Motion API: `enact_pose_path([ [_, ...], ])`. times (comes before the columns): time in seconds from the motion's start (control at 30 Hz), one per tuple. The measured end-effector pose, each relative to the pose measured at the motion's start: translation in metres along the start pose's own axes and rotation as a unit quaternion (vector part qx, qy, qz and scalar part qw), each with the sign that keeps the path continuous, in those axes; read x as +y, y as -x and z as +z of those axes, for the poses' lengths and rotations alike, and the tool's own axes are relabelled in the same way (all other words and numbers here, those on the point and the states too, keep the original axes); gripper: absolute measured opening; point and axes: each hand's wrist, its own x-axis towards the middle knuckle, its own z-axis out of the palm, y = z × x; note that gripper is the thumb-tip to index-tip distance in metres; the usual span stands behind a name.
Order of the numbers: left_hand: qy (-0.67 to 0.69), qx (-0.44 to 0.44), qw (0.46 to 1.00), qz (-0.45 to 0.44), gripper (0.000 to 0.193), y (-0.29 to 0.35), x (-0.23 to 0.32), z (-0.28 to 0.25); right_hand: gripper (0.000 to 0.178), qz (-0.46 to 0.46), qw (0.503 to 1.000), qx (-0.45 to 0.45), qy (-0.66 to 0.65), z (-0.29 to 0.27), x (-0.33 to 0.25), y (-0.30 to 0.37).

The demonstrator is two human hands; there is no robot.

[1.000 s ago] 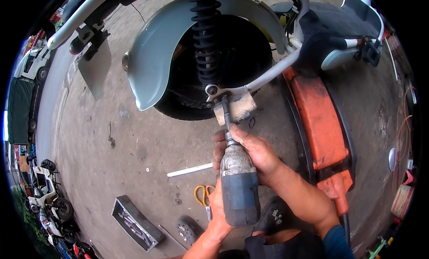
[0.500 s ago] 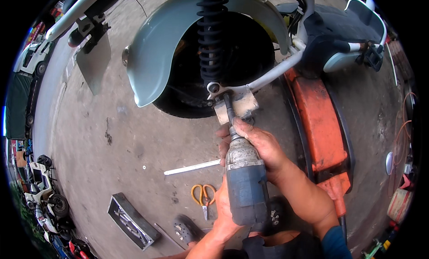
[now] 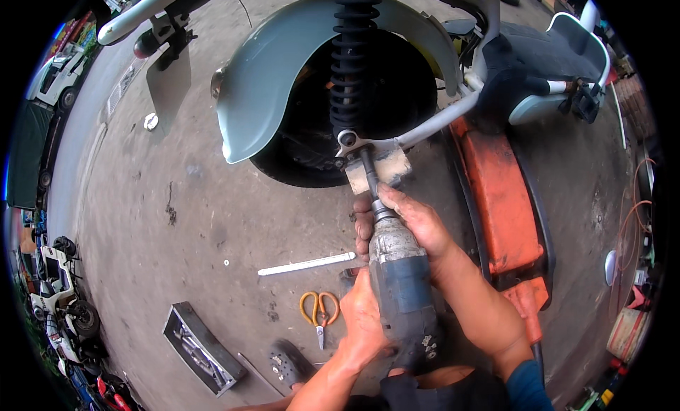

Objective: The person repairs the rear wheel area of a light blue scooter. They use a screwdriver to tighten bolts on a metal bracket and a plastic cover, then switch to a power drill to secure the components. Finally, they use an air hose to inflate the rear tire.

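A blue and grey impact wrench (image 3: 400, 283) points away from me, its long socket (image 3: 369, 171) reaching the bracket under the black coil-spring shock absorber (image 3: 350, 71). My left hand (image 3: 365, 312) is closed at the wrench's grip, which the tool body mostly hides. Around the nose and the base of the socket wraps my right hand (image 3: 418, 220), its fingertips showing on the left side. Behind the shock is a black wheel (image 3: 297, 166) under a pale grey-green fender (image 3: 248, 106). A wooden block (image 3: 392, 164) sits by the bracket; the bolt end is hidden by the socket.
An orange floor jack (image 3: 499, 205) stands to the right under the white frame tube (image 3: 443, 120). On the concrete lie orange-handled scissors (image 3: 320, 312), a white bar (image 3: 306, 263) and a grey tray (image 3: 180, 340) of tools. Parked motorbikes (image 3: 64, 297) line the left.
The view has shifted slightly, so the vehicle sits a little further right and up. Both hands keep their hold on the wrench, whose socket stays at the bracket.
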Motion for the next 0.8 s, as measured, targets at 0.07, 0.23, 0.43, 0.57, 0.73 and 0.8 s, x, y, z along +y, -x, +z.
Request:
enact_pose_path([
  [0.07,-0.033,-0.001,0.999,-0.005,0.039,0.004,-0.003,-0.004,0.042,-0.009,1.000,0.002,-0.006,0.002,0.006,0.004],
  [0.23,-0.116,-0.052,0.992,0.016,0.042,0.033,-0.018,-0.021,0.039,-0.041,0.994,-0.106,0.008,0.001,0.033,0.033],
  [0.43,-0.129,-0.063,0.987,0.072,0.039,0.066,-0.071,-0.071,0.051,-0.020,0.974,-0.126,0.186,0.001,0.083,0.036],
  [0.57,-0.006,0.023,0.994,-0.103,0.031,0.089,-0.129,-0.117,0.070,-0.021,0.912,-0.072,0.403,0.001,0.069,0.012],
  [0.73,-0.214,0.047,0.976,0.002,0.033,0.089,-0.142,-0.196,0.054,-0.183,0.960,0.127,0.169,-0.014,0.021,-0.020],
  [0.8,-0.297,0.074,0.951,0.044,0.030,0.096,-0.155,-0.224,0.046,-0.187,0.957,0.092,0.202,0.007,0.012,-0.032],
])
